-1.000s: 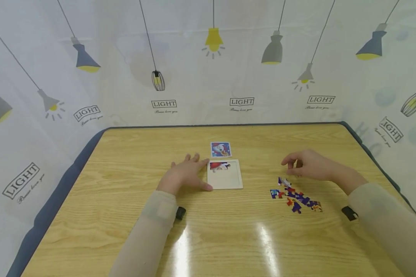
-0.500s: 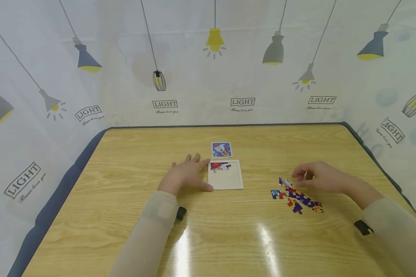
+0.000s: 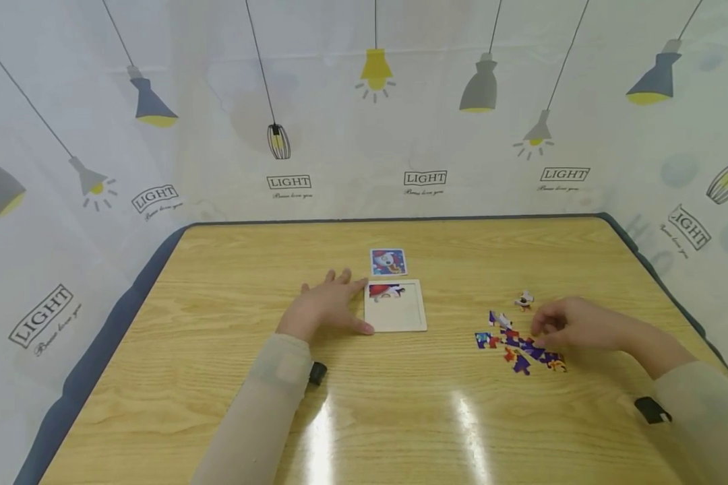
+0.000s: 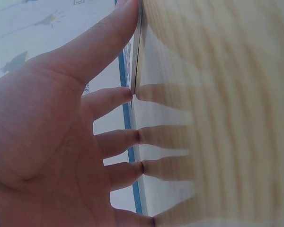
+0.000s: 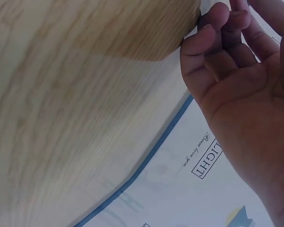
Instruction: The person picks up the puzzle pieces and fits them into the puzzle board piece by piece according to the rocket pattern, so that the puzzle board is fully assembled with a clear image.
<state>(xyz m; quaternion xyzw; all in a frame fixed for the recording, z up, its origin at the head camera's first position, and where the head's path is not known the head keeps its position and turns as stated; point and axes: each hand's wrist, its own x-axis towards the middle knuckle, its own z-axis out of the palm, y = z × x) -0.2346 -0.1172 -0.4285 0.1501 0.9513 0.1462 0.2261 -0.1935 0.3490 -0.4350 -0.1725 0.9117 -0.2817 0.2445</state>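
Note:
My left hand (image 3: 324, 306) lies spread at the left side of a pale square puzzle tray (image 3: 394, 322), its thumb at the near corner and its index finger at the far one. In the left wrist view the left fingers (image 4: 118, 142) are straight and touch the tabletop. Assembled red and white pieces (image 3: 385, 291) fill part of the tray's far edge. My right hand (image 3: 576, 327) is at the right side of a pile of jigsaw pieces (image 3: 509, 340), fingers loosely bent, with no piece visible between them. One white jigsaw piece (image 3: 524, 300) lies apart, beyond the pile.
A small picture card (image 3: 388, 262) with a white figure in a red hat lies just beyond the tray. The wooden table (image 3: 400, 417) has a dark blue edge and is backed by a lamp-printed curtain (image 3: 340, 135).
My right hand has moved right and nearer to me, along the pile, uncovering the white jigsaw piece beyond it. The left hand has stayed at the tray.

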